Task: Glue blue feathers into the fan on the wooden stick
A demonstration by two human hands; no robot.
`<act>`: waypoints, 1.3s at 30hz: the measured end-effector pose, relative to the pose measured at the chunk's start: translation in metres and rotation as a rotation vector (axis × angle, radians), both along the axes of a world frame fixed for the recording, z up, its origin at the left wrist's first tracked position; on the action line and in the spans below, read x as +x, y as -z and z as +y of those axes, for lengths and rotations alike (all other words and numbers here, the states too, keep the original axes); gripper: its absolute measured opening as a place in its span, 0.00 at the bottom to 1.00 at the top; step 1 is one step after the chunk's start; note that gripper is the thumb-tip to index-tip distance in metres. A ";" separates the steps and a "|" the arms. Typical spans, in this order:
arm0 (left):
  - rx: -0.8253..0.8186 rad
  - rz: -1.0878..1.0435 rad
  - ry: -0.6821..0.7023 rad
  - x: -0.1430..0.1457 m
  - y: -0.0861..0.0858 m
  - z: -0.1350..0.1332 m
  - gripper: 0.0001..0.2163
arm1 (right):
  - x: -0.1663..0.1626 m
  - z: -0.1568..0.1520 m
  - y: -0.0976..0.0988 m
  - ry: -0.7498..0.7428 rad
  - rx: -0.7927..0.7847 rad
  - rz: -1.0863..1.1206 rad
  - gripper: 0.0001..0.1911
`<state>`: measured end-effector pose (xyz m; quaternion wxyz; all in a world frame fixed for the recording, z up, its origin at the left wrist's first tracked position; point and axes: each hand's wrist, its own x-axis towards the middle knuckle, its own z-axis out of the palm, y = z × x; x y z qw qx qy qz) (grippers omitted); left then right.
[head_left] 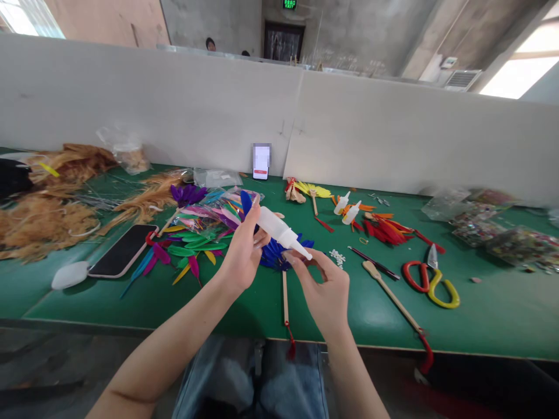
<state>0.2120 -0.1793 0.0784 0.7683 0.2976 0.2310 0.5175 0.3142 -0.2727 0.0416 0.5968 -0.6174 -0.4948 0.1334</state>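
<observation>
My left hand (243, 253) is closed around a white glue bottle (274, 227), tilted with its nozzle down to the right. A single blue feather (246, 202) sticks up by the left fingertips, seemingly held along with the bottle. My right hand (326, 285) has its thumb and fingers pinched together just under the nozzle tip; what they hold is hidden. Beneath both hands lies a blue feather fan (271, 258), its wooden handle (285, 297) pointing toward me and ending in a red tassel (291, 344). Small white beads (337, 258) lie beside the right hand.
To the right are scissors (430, 279), a bare wooden stick (393, 295), a dark pen (373, 263), two more glue bottles (351, 213) and red feathers (386, 228). Leftward lie coloured feathers (192, 247), a phone (124, 250) and brown fibre (43, 221). A white partition (174, 110) stands behind.
</observation>
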 end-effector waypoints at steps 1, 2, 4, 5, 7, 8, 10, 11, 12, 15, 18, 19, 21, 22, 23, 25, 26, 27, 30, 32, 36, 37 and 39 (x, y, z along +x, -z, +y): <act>0.003 -0.001 -0.001 -0.001 0.000 0.000 0.10 | -0.001 0.001 -0.002 -0.009 0.003 0.000 0.07; 0.005 0.000 -0.002 -0.001 0.000 0.000 0.10 | -0.003 0.001 -0.004 -0.025 0.003 0.004 0.07; 0.008 0.001 -0.005 -0.002 0.000 0.002 0.11 | -0.003 0.000 -0.006 -0.071 0.001 0.038 0.07; 0.010 0.000 -0.009 -0.002 0.000 0.002 0.11 | -0.003 -0.002 -0.007 -0.097 -0.002 0.064 0.07; 0.016 -0.008 -0.017 -0.003 -0.001 0.004 0.12 | -0.003 -0.005 -0.008 -0.134 -0.001 0.115 0.06; 0.017 -0.013 -0.021 -0.003 -0.002 0.004 0.12 | -0.003 -0.008 -0.008 -0.147 0.000 0.131 0.06; 0.014 -0.018 -0.027 -0.003 -0.002 0.005 0.13 | -0.002 -0.015 -0.009 -0.170 -0.002 0.137 0.05; 0.011 -0.015 -0.028 -0.004 -0.002 0.006 0.13 | -0.001 -0.019 -0.010 -0.180 -0.007 0.134 0.05; 0.006 -0.010 -0.032 -0.004 -0.002 0.007 0.13 | -0.001 -0.024 -0.011 -0.195 -0.016 0.127 0.05; 0.005 0.015 -0.046 -0.005 0.002 0.010 0.13 | 0.003 -0.041 -0.013 -0.254 -0.040 0.106 0.06; 0.008 0.027 -0.064 -0.007 0.008 0.015 0.11 | 0.010 -0.060 -0.012 -0.322 0.010 0.110 0.07; 0.008 0.027 -0.066 -0.007 0.010 0.017 0.11 | 0.013 -0.066 -0.011 -0.328 0.036 0.116 0.07; 0.008 0.027 -0.066 -0.008 0.013 0.020 0.11 | 0.019 -0.074 -0.009 -0.287 0.064 0.115 0.08; 0.009 0.028 -0.061 -0.008 0.013 0.021 0.12 | 0.021 -0.076 -0.008 -0.243 0.051 0.102 0.08; 0.009 0.028 -0.058 -0.008 0.013 0.021 0.11 | 0.023 -0.077 -0.008 -0.198 0.029 0.078 0.08; 0.004 0.032 -0.054 -0.008 0.013 0.021 0.11 | 0.025 -0.075 -0.007 -0.136 -0.032 0.009 0.08; 0.002 0.034 -0.053 -0.008 0.012 0.021 0.11 | 0.025 -0.072 -0.008 -0.123 -0.054 -0.023 0.08; 0.000 0.034 -0.051 -0.008 0.012 0.020 0.11 | 0.024 -0.069 -0.009 -0.124 -0.067 -0.047 0.07; 0.007 0.028 -0.050 -0.009 0.010 0.019 0.11 | 0.019 -0.062 -0.012 -0.132 -0.075 -0.049 0.06; 0.014 0.022 -0.058 -0.010 0.010 0.018 0.10 | 0.016 -0.059 -0.014 -0.131 -0.083 -0.018 0.04; 0.010 0.027 -0.099 -0.016 0.009 0.016 0.11 | 0.013 -0.057 -0.017 -0.141 -0.071 0.067 0.01; 0.010 0.027 -0.105 -0.017 0.009 0.016 0.11 | 0.012 -0.057 -0.017 -0.145 -0.068 0.088 0.02; 0.011 0.026 -0.108 -0.020 0.009 0.014 0.11 | 0.011 -0.056 -0.018 -0.142 -0.072 0.126 0.03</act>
